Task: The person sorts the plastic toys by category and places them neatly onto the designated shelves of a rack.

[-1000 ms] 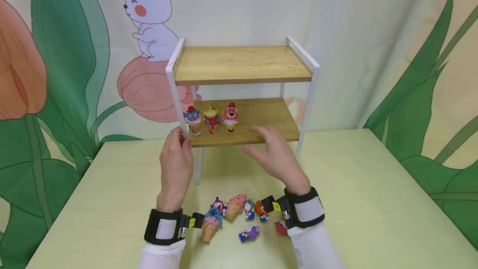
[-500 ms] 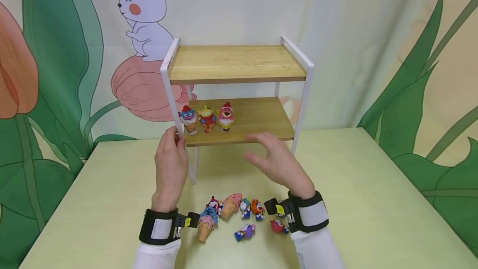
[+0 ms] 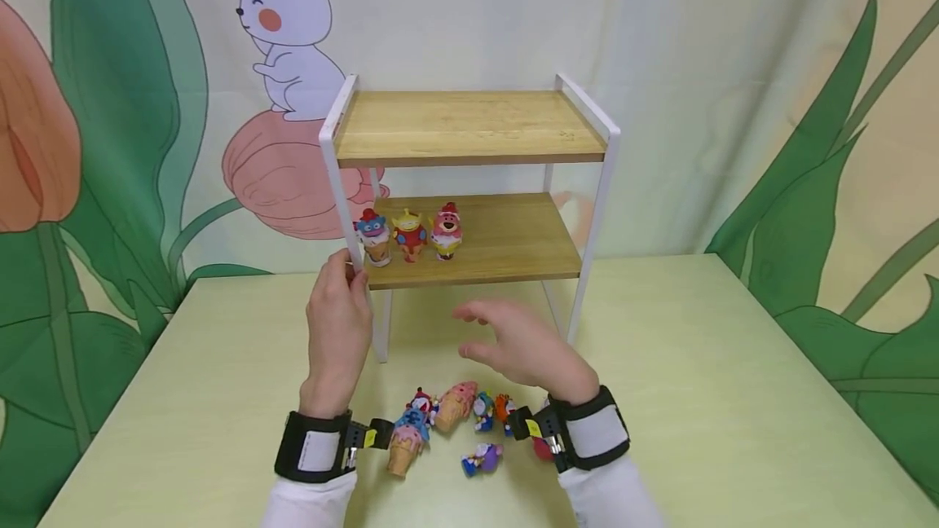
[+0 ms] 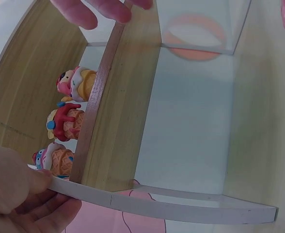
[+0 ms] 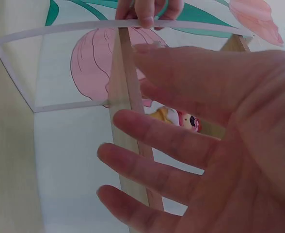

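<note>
Head view | lower shelf (image 3: 513, 235): three upright figurines (image 3: 409, 236) | left hand (image 3: 337, 320) grips white post (image 3: 340, 194) | right hand (image 3: 521, 345) spread, holding nothing

White-framed wooden shelf (image 3: 469, 125), upright; three colourful figurines (image 3: 410, 236) standing in row, lower board (image 3: 517, 239), left side.

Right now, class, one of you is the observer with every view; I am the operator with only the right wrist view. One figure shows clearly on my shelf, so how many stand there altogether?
Observer: Three, in a row on the lower shelf: a blue-faced figure, a yellow-headed figure and a pink-faced figure.
Operator: Which is nearest the left hand?
Observer: The blue-faced figure, at the end where the left hand grips the white post.
Operator: Any more toys?
Observer: Yes, several small toys are on the table.
</note>
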A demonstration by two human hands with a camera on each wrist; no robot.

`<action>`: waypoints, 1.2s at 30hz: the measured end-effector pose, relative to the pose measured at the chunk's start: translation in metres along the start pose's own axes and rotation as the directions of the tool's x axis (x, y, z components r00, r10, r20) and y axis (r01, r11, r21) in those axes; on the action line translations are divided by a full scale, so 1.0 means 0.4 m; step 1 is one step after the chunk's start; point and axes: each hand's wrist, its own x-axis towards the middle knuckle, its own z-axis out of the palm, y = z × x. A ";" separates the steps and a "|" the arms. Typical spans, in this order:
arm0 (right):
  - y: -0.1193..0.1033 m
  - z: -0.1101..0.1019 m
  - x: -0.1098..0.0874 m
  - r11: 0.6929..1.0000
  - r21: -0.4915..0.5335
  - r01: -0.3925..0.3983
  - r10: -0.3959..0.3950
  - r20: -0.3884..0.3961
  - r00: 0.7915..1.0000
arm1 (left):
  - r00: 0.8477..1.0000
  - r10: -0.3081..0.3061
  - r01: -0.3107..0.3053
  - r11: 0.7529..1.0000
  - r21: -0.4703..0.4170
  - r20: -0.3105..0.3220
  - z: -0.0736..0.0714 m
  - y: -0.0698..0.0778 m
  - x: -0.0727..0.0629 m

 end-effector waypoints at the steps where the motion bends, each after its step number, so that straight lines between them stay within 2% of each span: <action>1: -0.003 0.005 0.001 1.000 -0.001 0.006 -0.006 0.011 1.000 | 1.000 0.000 0.000 1.000 0.001 -0.001 0.000 0.001 0.000; 14: -0.021 0.057 0.016 0.999 -0.007 0.047 -0.045 0.141 0.989 | 1.000 -0.003 0.003 1.000 0.008 0.006 0.000 0.004 -0.003; 24: -0.058 0.131 0.044 0.999 -0.016 0.049 -0.042 0.296 0.954 | 1.000 -0.013 0.013 1.000 0.011 0.013 -0.001 0.006 -0.001; 27: -0.073 0.147 0.048 0.995 -0.054 0.086 -0.064 0.324 0.944 | 1.000 -0.009 0.008 1.000 0.014 0.009 -0.001 0.005 0.001; 32: -0.094 0.174 0.050 0.972 -0.179 0.155 -0.080 0.368 0.926 | 1.000 0.002 -0.002 1.000 0.010 0.006 0.000 0.004 0.000; 36: -0.109 0.191 0.047 0.965 -0.223 0.140 -0.041 0.396 0.917 | 1.000 0.004 -0.004 1.000 0.010 0.004 -0.001 0.002 -0.001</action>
